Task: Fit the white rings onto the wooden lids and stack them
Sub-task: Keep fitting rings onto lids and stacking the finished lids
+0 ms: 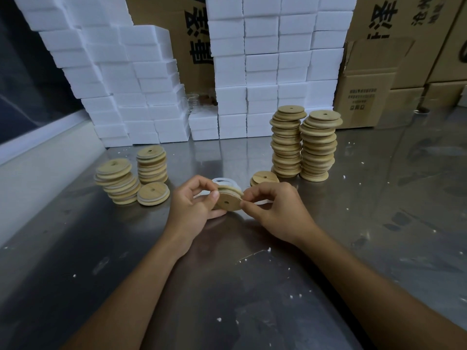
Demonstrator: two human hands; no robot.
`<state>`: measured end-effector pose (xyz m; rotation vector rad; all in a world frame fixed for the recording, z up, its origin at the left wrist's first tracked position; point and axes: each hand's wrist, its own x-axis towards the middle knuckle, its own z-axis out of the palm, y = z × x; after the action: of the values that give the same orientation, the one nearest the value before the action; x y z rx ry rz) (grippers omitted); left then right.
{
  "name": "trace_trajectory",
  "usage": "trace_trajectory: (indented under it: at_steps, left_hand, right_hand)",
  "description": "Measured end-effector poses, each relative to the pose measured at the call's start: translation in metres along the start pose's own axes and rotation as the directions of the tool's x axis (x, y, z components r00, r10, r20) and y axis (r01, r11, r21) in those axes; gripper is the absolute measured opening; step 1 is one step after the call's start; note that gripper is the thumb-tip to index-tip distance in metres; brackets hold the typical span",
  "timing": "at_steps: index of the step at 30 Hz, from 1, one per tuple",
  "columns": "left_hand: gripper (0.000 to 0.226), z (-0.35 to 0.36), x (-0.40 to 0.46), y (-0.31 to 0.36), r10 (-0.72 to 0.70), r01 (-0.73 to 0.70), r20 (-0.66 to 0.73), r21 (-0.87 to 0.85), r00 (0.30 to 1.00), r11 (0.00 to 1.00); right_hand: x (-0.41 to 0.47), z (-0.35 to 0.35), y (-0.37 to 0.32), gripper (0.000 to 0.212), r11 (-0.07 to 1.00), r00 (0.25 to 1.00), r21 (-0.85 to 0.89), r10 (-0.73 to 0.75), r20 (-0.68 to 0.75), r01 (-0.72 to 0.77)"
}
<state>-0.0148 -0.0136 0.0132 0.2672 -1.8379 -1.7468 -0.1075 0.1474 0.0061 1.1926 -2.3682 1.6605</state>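
Note:
My left hand (194,200) and my right hand (273,205) both pinch one round wooden lid (228,202) with a centre hole, held tilted just above the steel table (227,286). A white ring (228,192) runs along the lid's rim under my fingertips. More loose white rings (223,181) lie on the table just behind the lid. At the left stand two short stacks of ringed lids (117,181) (152,164), with a single ringed lid (153,193) in front. At the right rise two tall stacks of bare lids (286,142) (318,147), and a few lids (264,179) lie beside them.
Stacked white foam boxes (260,72) form a wall along the back of the table. Brown cardboard cartons (374,84) stand at the back right. White foam crumbs are scattered over the metal surface. A pale ledge (38,168) borders the left side.

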Motion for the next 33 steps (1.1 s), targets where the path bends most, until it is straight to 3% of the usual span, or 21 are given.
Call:
trace_trajectory:
  at_steps: [8,17,33]
  left_hand:
    - [0.04,-0.0005,0.0016,0.0021,-0.088,0.088,0.011,-0.114,0.996,0.99]
    - [0.04,-0.0015,0.0021,0.0016,-0.094,0.1,0.042,-0.157,0.995,0.983]
    - [0.028,-0.0037,0.0041,0.0016,-0.174,0.181,0.049,-0.305,0.983,0.935]
  right_hand:
    - [0.0002,0.0011,0.0005,0.005,0.998,0.999,0.051,0.025,-0.021,-0.024]
    - [0.0003,0.0017,-0.0018,0.007,0.988,0.997,0.132,0.078,-0.004,-0.077]
    - [-0.001,0.0029,-0.0012,0.003,0.995,0.998,0.103,0.001,-0.056,0.004]
